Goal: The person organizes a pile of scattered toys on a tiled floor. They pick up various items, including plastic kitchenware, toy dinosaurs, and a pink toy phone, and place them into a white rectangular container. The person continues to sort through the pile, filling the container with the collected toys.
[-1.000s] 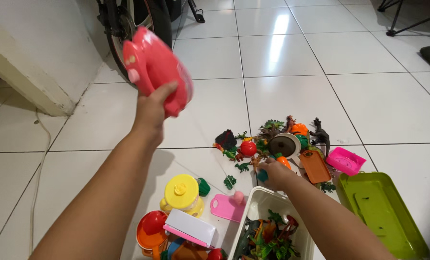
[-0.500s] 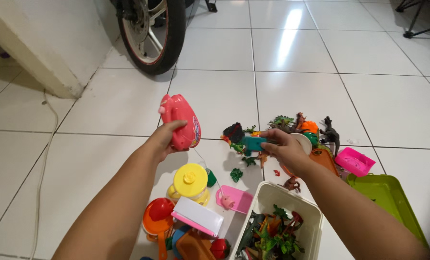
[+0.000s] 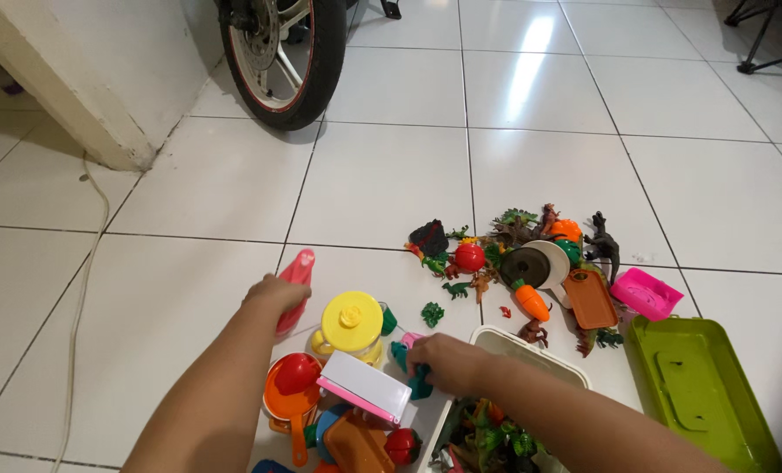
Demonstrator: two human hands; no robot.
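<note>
Left hand: closed around pink toy, low over the floor tile beside yellow-lidded jar. Right hand: clasping teal toy, just beside white-and-pink box and white bin. Surrounding: scattered toy heap, green lid, motorcycle wheel.

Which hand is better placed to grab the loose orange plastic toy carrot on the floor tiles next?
Right, probably. The right hand is beside the white bin, nearer the orange plastic toy carrot, though it grips a small teal toy. The left hand is farther off, gripping a pink plastic toy.
</note>
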